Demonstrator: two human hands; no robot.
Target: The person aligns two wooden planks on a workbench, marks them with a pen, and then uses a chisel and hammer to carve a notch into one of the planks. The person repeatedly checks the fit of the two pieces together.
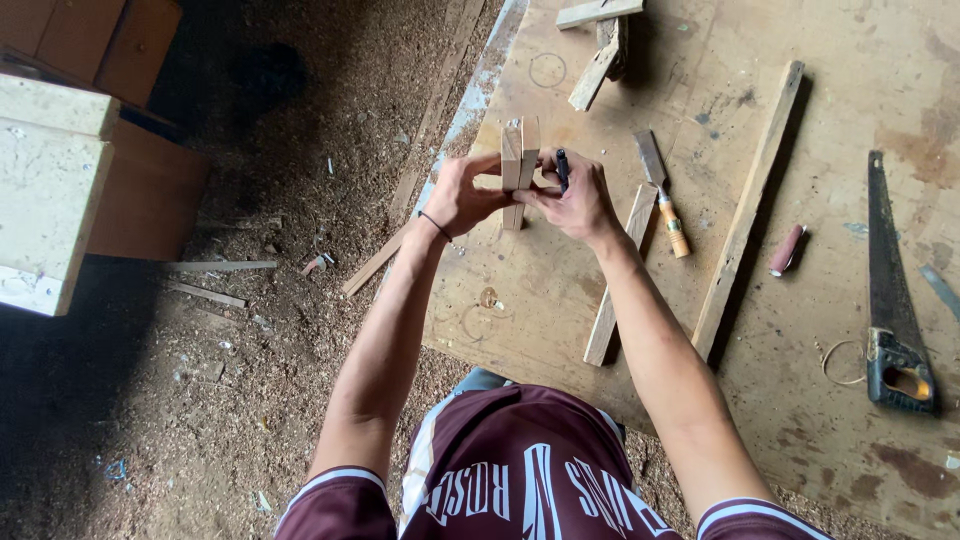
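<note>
Head view, looking down over a plywood counter [560, 300] beside a floor [250, 330] strewn with sawdust. Both hands meet above the counter's near-left part and press two short wooden blocks [519, 160] together face to face, standing upright on end. The left hand [462, 195] grips the blocks from the left; its fingers [487, 163] are curled tight around the wood, with a dark band on the wrist. The right hand [578, 198] closes on them from the right, its fingers clenched against the right-hand block, and a dark pen [562, 168] is tucked among those fingers, pointing up. The lower end of the blocks appears to reach the counter, though the contact itself cannot be told.

Just right of the right hand lies a chisel [664, 195] with a yellow-orange handle, resting across a thin wooden strip [620, 280]. A longer wooden slat [750, 210] lies diagonally farther right. Near it sits a small dark-red cylinder [786, 250]. A handsaw [890, 300] with a dark handle lies well apart at the right edge. Offcuts [600, 50] sit at the top. A pale block [50, 190] stands at the left, off the counter.
</note>
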